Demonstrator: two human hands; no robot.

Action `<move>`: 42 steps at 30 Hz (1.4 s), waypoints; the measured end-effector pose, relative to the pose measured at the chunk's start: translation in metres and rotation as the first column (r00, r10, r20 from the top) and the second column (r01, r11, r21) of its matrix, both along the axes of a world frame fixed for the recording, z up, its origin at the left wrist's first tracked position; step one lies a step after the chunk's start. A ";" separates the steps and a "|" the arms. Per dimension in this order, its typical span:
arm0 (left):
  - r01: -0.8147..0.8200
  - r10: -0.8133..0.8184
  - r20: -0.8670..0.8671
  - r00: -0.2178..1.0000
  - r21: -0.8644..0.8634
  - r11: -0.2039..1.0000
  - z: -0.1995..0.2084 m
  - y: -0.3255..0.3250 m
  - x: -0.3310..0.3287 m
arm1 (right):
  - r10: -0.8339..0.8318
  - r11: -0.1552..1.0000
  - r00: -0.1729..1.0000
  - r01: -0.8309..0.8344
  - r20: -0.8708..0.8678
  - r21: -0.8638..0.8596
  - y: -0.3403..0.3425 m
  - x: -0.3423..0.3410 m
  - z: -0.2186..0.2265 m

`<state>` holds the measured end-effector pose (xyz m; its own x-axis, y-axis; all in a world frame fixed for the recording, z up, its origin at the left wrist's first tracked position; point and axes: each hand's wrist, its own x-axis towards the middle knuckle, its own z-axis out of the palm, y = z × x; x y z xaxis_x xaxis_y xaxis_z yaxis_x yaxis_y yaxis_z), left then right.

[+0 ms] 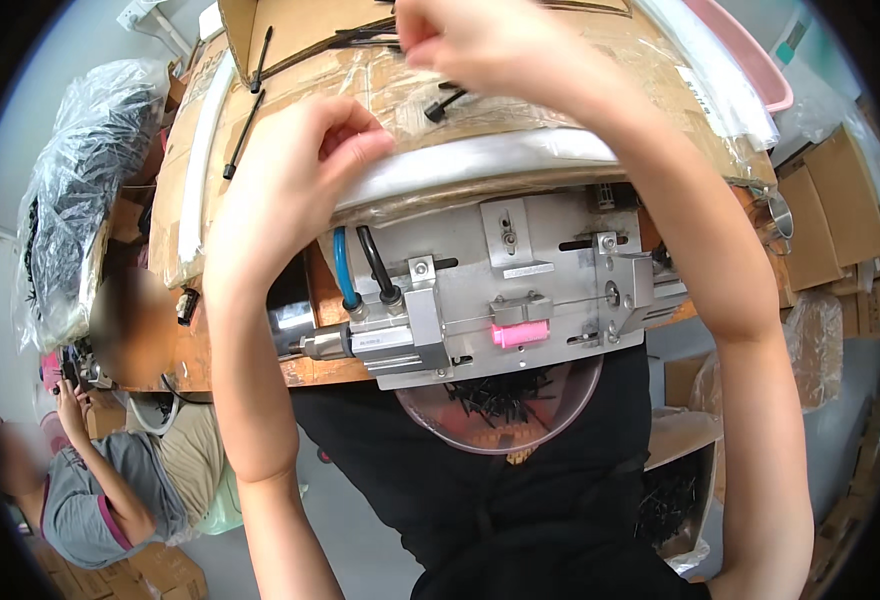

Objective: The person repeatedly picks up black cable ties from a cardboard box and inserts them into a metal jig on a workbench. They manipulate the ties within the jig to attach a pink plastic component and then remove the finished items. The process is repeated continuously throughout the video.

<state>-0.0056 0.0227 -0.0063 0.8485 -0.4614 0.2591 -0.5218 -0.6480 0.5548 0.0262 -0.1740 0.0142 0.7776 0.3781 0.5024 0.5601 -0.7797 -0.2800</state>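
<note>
My left hand (335, 150) is raised over the front edge of the cardboard-covered bench top, its fingers curled in toward the thumb. Nothing shows between them. Farther back and to the right, my right hand (450, 35) is closed beside a pile of thin black rods (360, 40); whatever its fingers hold, if anything, is hidden. Just below it lies a short black piece with a wider head (445, 103). Two longer headed black rods (243, 135) rest at the left. Nearer me is a metal fixture (470, 300) with a pneumatic cylinder (395, 345) and a pink block (521, 333).
A clear bowl (500, 440) of black pieces sits below the fixture. Blue and black hoses (343, 265) rise from the cylinder. A white padded strip (480, 160) edges the cardboard. Another person (110, 490) works at the left. Cardboard boxes (830, 210) stand at the right.
</note>
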 end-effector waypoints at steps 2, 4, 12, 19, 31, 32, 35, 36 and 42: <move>-0.046 0.046 0.008 0.999 0.049 0.998 0.005 0.004 -0.021 | -0.018 0.979 0.995 0.038 -0.101 0.199 -0.004 -0.020 0.019; -0.081 0.081 0.082 0.993 -0.008 0.997 0.005 0.004 -0.037 | 0.128 0.916 0.969 -0.033 -0.213 0.399 -0.018 -0.056 0.027; 0.136 -0.014 0.469 0.883 -0.229 0.964 -0.054 -0.034 -0.135 | 0.530 0.294 0.779 0.200 -0.334 0.934 -0.033 -0.139 -0.038; 0.142 -0.060 0.533 0.844 -0.115 0.983 -0.063 -0.049 -0.151 | 0.527 0.201 0.780 0.271 -0.337 0.941 -0.042 -0.160 -0.042; 0.160 -0.162 0.541 0.825 0.051 0.986 -0.062 -0.040 -0.158 | 0.455 0.347 0.742 0.361 -0.492 0.866 -0.042 -0.167 -0.026; 0.160 -0.168 0.555 0.815 0.063 0.985 -0.063 -0.039 -0.158 | 0.455 0.353 0.737 0.366 -0.500 0.861 -0.042 -0.168 -0.026; 0.158 -0.157 0.495 0.855 0.042 0.987 -0.059 -0.036 -0.165 | 0.453 0.379 0.721 0.375 -0.524 0.846 -0.040 -0.169 -0.025; 0.169 -0.163 0.480 0.862 0.031 0.985 -0.058 -0.036 -0.166 | 0.450 0.394 0.717 0.376 -0.533 0.839 -0.040 -0.169 -0.023; 0.352 -0.308 0.195 0.931 -0.268 0.897 -0.054 -0.031 -0.169 | 0.509 0.588 0.599 0.283 -0.619 0.758 -0.056 -0.171 -0.010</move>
